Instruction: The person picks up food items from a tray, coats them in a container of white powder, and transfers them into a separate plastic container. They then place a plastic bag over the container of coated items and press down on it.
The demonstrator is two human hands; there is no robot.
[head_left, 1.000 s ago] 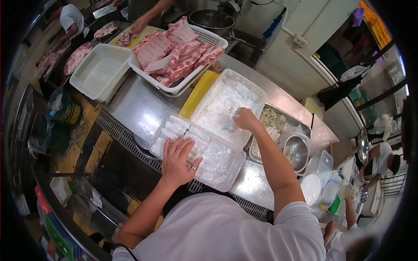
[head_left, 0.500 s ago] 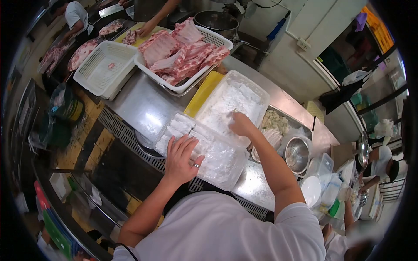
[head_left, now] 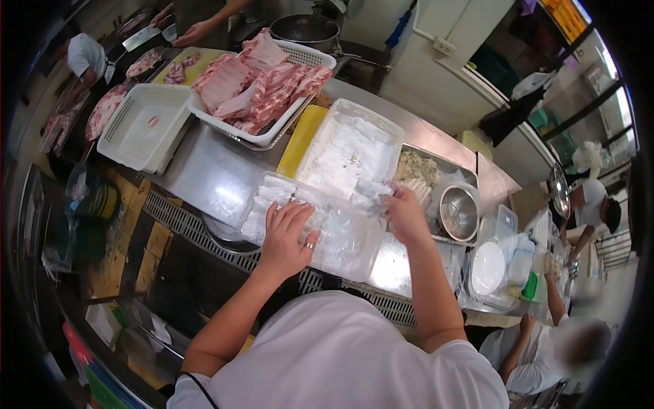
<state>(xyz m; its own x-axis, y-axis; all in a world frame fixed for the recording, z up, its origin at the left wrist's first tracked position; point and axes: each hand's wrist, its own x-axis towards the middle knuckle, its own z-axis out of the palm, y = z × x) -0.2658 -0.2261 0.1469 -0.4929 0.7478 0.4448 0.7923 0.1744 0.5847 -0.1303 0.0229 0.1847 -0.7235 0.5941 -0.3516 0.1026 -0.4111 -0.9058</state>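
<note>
My left hand (head_left: 289,238) rests with fingers spread on the white-coated pieces in the near clear container (head_left: 368,262). In my right hand (head_left: 405,210) is a floury white piece (head_left: 371,195), pinched at its right end above where the two containers meet. Behind it stands the larger container (head_left: 392,129), filled with white powder (head_left: 351,150). A yellow board (head_left: 301,140) shows along that container's left side. The lower layers in the near container look covered by clear plastic.
Raw rib slabs (head_left: 259,85) fill a white basket at the back, beside an emptier white basket (head_left: 139,129). A metal bowl (head_left: 458,213) sits on a tray at the right. Co-workers stand at the back left and lower right.
My right hand has come out of the powder toward me and right, now with a coated piece in it. A co-worker's hand has left the meat on the cutting board.
</note>
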